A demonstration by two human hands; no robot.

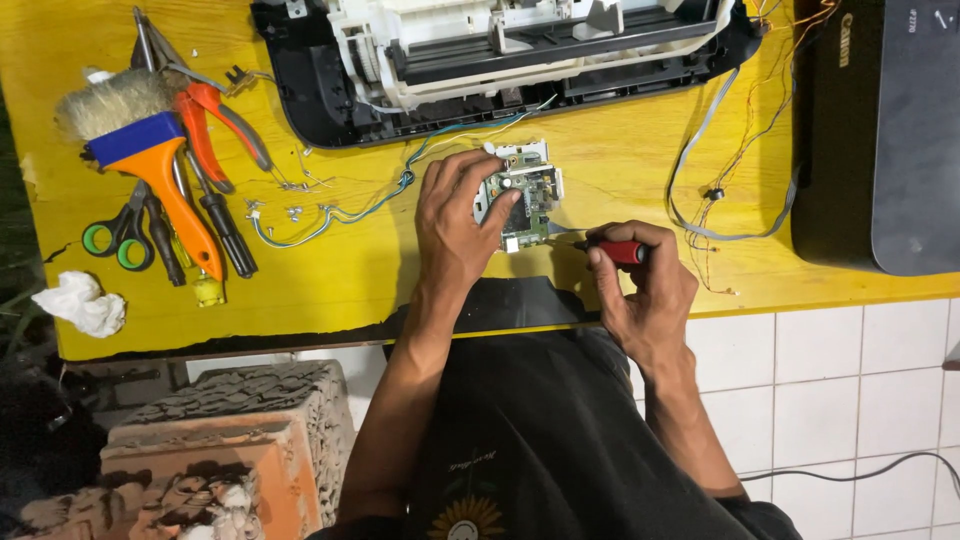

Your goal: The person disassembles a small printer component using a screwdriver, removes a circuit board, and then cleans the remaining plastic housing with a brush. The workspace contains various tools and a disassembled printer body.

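On the yellow table (320,270) lies a small green circuit board in a white frame (525,195). My left hand (455,220) rests on its left side with fingers spread over it, holding it down. My right hand (640,285) grips a red-handled screwdriver (620,250), whose tip points left at the board's lower right corner. Thin blue, green and white wires (400,185) run from the board toward the opened printer chassis (500,60) at the table's far edge.
A paintbrush with an orange handle (150,150), red pliers (215,125), green-handled scissors (115,235) and screwdrivers lie at left. A black printer cover (880,130) sits at right beside loose cables (720,170). A crumpled tissue (80,303) and carved blocks (230,440) are lower left.
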